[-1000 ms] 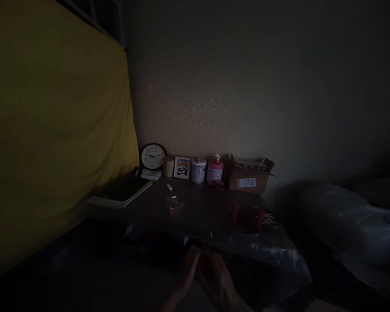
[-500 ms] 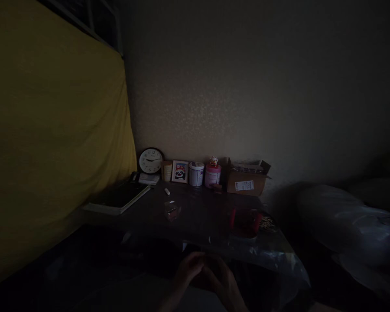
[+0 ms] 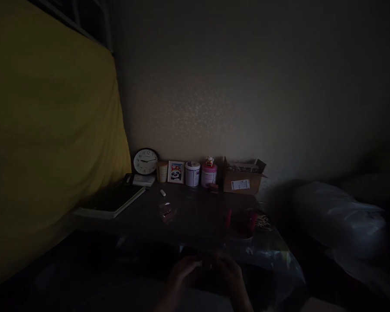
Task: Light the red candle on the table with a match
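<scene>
In dim light at the bottom middle, my left hand [image 3: 184, 269] and my right hand [image 3: 230, 270] are raised close together at the table's near edge. Fingers of both hands curl inward around a small dark item [image 3: 206, 265] with a couple of pale glints; its kind is too dark to tell. Beyond them on the table [image 3: 195, 221] lies a small clear packet [image 3: 167, 212] with something reddish in it. To the right stand red upright pieces [image 3: 251, 221] beside a bundle of thin pale sticks [image 3: 262, 221].
Along the wall stand a round clock [image 3: 145, 161], a cup [image 3: 162, 172], a panda picture [image 3: 176, 172], a white tin [image 3: 192, 174], a pink tin [image 3: 209, 175] and a cardboard box [image 3: 242, 184]. A large book [image 3: 117, 203] lies left. Yellow cloth [image 3: 58, 130] hangs beside it.
My hands have moved slightly apart, and the small dark item with pale glints now shows between them. The view has shifted a little to the right.
</scene>
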Demonstrator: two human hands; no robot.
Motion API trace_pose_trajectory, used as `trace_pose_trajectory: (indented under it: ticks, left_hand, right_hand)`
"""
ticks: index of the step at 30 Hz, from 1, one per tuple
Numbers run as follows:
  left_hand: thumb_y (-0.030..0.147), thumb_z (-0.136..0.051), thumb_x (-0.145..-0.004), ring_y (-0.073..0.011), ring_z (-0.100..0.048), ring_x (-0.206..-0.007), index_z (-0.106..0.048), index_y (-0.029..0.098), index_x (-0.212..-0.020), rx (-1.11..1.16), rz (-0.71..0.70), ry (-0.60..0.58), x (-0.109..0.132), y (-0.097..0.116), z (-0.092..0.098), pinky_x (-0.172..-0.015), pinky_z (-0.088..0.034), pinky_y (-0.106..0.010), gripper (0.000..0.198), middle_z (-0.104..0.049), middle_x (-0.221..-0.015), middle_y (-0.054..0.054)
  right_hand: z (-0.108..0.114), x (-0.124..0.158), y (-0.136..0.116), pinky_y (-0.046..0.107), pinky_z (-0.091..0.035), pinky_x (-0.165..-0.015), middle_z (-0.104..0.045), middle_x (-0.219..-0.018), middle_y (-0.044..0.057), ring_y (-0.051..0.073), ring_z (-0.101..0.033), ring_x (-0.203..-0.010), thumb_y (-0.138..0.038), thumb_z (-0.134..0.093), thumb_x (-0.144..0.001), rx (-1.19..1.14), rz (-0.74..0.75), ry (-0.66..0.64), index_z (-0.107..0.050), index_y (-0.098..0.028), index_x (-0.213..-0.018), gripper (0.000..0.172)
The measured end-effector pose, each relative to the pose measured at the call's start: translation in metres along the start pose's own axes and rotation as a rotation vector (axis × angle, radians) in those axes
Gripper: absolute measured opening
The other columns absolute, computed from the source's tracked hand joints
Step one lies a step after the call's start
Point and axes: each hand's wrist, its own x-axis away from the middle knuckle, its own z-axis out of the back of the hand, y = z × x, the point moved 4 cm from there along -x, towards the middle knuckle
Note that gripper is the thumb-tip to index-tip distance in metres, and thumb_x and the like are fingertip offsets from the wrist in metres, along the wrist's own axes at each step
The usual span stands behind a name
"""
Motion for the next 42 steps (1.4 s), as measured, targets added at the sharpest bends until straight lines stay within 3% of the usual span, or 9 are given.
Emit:
trace_pose_trajectory:
  ticks: [5,11,15,20,30,37,42]
  left_hand:
    - [0.032,-0.064,-0.07,-0.0261,-0.059,-0.099,-0.071,0.018,-0.086,-0.072,0.004,-0.034,0.003,0.003,-0.004,-0.088,-0.043,-0.037,0.022,-0.071,-0.095,-0.007]
    - [0.04,-0.073,-0.058,-0.0296,-0.057,-0.103,-0.073,0.021,-0.08,-0.164,-0.028,0.073,0.013,0.01,0.001,-0.093,-0.041,-0.039,0.029,-0.07,-0.098,-0.008]
    - [0.036,-0.073,-0.058,-0.0288,-0.056,-0.104,-0.073,0.02,-0.081,-0.213,-0.05,0.006,0.015,0.014,-0.005,-0.094,-0.04,-0.037,0.028,-0.07,-0.1,-0.008]
    - [0.037,-0.067,-0.066,-0.0277,-0.06,-0.096,-0.071,0.02,-0.08,-0.162,-0.02,-0.006,0.015,0.016,-0.01,-0.088,-0.043,-0.04,0.022,-0.071,-0.091,-0.007]
    - [0.037,-0.069,-0.065,-0.0267,-0.06,-0.095,-0.071,0.02,-0.081,-0.182,-0.017,0.031,0.005,0.004,0.001,-0.086,-0.044,-0.037,0.024,-0.071,-0.089,-0.005]
    - [0.036,-0.069,-0.065,-0.0265,-0.062,-0.094,-0.071,0.02,-0.079,-0.171,0.011,0.008,0.01,0.007,-0.006,-0.084,-0.046,-0.036,0.02,-0.072,-0.086,-0.005]
    - [0.037,-0.072,-0.062,-0.027,-0.06,-0.1,-0.072,0.02,-0.08,-0.144,0.03,0.012,0.0,0.002,-0.004,-0.089,-0.045,-0.037,0.025,-0.072,-0.094,-0.006]
  right_hand:
    - [-0.006,0.003,0.002,0.025,-0.049,-0.066,-0.07,-0.075,0.005,0.022,-0.063,-0.074,-0.05,-0.066,-0.067,0.058,0.068,0.022,-0.07,-0.016,-0.073,0.035]
    - [-0.013,0.01,-0.009,0.022,-0.05,-0.062,-0.07,-0.074,0.005,0.02,-0.065,-0.07,-0.052,-0.058,-0.073,0.249,0.183,0.036,-0.07,-0.018,-0.075,0.037]
    - [-0.017,0.014,-0.014,0.02,-0.05,-0.061,-0.069,-0.076,0.005,0.018,-0.065,-0.07,-0.05,-0.051,-0.079,0.347,0.23,0.0,-0.069,-0.02,-0.079,0.034]
    - [-0.017,0.015,-0.009,0.018,-0.049,-0.06,-0.068,-0.076,0.003,0.016,-0.064,-0.068,-0.046,-0.048,-0.082,0.409,0.222,-0.019,-0.066,-0.021,-0.081,0.031]
    - [-0.02,0.014,-0.006,0.018,-0.047,-0.061,-0.067,-0.075,0.003,0.016,-0.064,-0.069,-0.042,-0.048,-0.083,0.44,0.277,-0.019,-0.064,-0.02,-0.077,0.027]
    - [-0.02,0.016,-0.002,0.016,-0.046,-0.059,-0.066,-0.076,0.002,0.014,-0.063,-0.068,-0.038,-0.046,-0.085,0.484,0.246,-0.029,-0.063,-0.02,-0.08,0.025]
    - [-0.017,0.015,-0.007,0.016,-0.047,-0.059,-0.066,-0.073,0.001,0.013,-0.062,-0.066,-0.038,-0.045,-0.086,0.468,0.279,0.011,-0.064,-0.021,-0.08,0.027]
